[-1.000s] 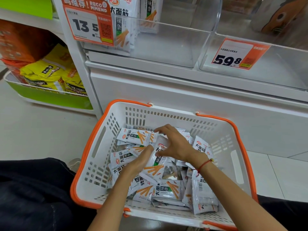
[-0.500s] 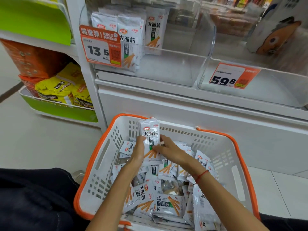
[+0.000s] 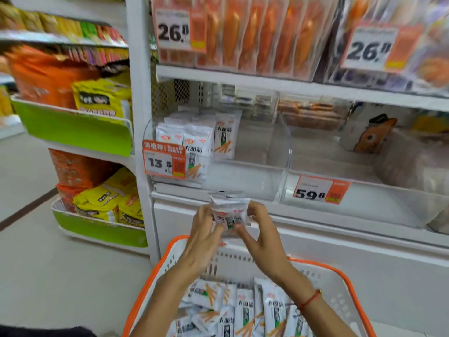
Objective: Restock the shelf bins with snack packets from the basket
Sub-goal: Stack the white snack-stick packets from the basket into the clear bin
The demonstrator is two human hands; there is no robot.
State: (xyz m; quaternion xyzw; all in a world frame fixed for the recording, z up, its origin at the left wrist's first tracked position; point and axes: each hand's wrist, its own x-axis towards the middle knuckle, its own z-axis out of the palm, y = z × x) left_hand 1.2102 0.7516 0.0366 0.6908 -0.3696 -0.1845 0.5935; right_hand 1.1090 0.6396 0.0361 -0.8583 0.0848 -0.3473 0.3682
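The left hand [image 3: 202,235] and right hand [image 3: 263,235] are raised together above the basket, both gripping a small stack of white snack packets [image 3: 230,211] between curled fingers and thumbs; the left takes the stack's left edge, the right its right edge. The stack is blurred, held upright just below the front lip of the clear shelf bin [image 3: 245,176]. A red string bracelet [image 3: 311,299] circles the right wrist.

Beneath the forearms sits the white basket [image 3: 340,300] with orange rim, holding a loose heap of packets [image 3: 245,312] of the same kind, most lying flat or slanted. In the clear bin above, a few matching packets [image 3: 194,147] stand upright at its left end, behind an orange price tag [image 3: 165,161] reading 13.5. The neighbouring bin to the right carries a tag [image 3: 320,192] reading 59.8. On the shelf above stand orange packs [image 3: 255,32]. To the left, green-fronted racks [image 3: 73,128] hold yellow and orange bags [image 3: 102,98].
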